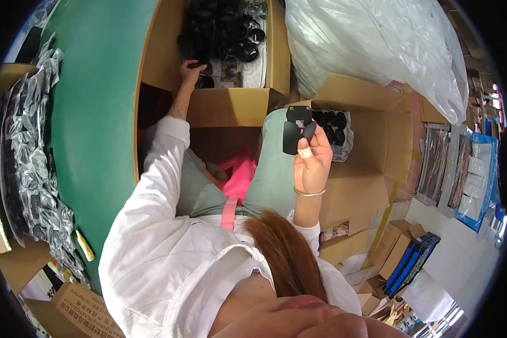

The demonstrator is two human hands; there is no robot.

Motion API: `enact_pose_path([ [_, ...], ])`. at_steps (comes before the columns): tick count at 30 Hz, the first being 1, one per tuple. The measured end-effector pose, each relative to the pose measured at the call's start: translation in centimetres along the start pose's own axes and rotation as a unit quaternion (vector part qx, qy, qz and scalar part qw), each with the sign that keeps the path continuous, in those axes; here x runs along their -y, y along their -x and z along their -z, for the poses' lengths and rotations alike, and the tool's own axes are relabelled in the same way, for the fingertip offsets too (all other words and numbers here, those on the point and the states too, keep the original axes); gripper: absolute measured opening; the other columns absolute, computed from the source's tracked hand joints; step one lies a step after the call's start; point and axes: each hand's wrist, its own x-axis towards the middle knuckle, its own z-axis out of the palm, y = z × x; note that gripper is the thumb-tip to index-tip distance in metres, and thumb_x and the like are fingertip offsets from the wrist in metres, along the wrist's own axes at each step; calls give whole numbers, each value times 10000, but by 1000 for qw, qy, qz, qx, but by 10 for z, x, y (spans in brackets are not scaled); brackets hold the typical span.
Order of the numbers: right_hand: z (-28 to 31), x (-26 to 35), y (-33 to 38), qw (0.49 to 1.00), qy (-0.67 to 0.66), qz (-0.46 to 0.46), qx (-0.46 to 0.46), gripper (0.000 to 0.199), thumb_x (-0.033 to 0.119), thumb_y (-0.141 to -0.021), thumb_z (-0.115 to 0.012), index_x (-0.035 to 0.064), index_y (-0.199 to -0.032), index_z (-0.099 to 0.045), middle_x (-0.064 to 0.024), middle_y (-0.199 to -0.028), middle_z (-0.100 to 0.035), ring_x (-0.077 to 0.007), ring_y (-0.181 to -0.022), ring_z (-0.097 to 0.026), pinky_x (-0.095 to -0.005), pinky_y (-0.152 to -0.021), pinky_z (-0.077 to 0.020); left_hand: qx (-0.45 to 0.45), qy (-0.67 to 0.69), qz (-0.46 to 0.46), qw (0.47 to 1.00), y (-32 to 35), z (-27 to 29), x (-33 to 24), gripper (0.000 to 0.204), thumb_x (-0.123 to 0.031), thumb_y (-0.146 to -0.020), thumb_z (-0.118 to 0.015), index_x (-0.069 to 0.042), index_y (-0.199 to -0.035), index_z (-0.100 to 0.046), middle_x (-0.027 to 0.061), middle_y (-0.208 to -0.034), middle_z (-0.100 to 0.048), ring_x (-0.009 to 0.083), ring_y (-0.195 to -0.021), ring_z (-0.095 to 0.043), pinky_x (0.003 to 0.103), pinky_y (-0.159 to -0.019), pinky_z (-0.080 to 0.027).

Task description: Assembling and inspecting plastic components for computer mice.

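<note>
So there's a little cluster of flat black pieces (290, 138) up above the right thigh, pinched between the thumb and fingers of the right hand (314, 164), which has pale tape round its thumb. The left hand (189, 72) is reaching into the far cardboard box (231, 107), fingers at a dark piece near the left wall; can't really tell if it's gripped or just touched. Loads of glossy black parts (248, 52) are heaped in there too. Just right of the raised pieces, an open carton (355, 183) has more black rounded parts (337, 121) in it. Big translucent plastic bag (372, 50) far right, green worktop (98, 112) on the left, plastic-wrapped parts (31, 152) along its left side.
</note>
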Motion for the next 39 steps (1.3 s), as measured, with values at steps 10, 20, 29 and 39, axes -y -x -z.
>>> enact_pose_path([
  [10,-14,32,43,999,10,10,-45,478,-43,-893,-563,5,-1348,-426,-87,-1172,-556,-131,-957,-523,-257,-817,-446,173,488,-97,850,283,22,-197,418,80,-826,-641,-45,-1212,-541,75,-1041,-600,120,-838,-558,219,-810,-461],
  [20,-18,56,101,983,123,131,42,653,141,-765,-800,54,-1309,-450,-4,-875,-501,-115,-738,-460,-237,-659,-405,298,446,-82,840,390,54,-245,497,101,-806,-664,18,-1277,-527,97,-981,-659,105,-816,-617,187,-752,-504],
  [29,-25,87,118,851,450,260,73,348,140,-613,-875,41,-868,-660,9,-701,-494,-105,-599,-419,-196,-568,-342,343,356,-33,869,408,80,-246,224,-5,-846,-665,29,-1067,-672,53,-776,-669,59,-660,-572,152,-602,-456],
  [39,-52,107,91,842,480,166,182,304,156,-558,-883,55,-733,-656,9,-637,-564,-97,-538,-427,-210,-520,-348,435,240,27,867,422,67,-237,120,-100,-883,-621,-3,-890,-691,20,-725,-634,28,-583,-493,146,-509,-361],
])
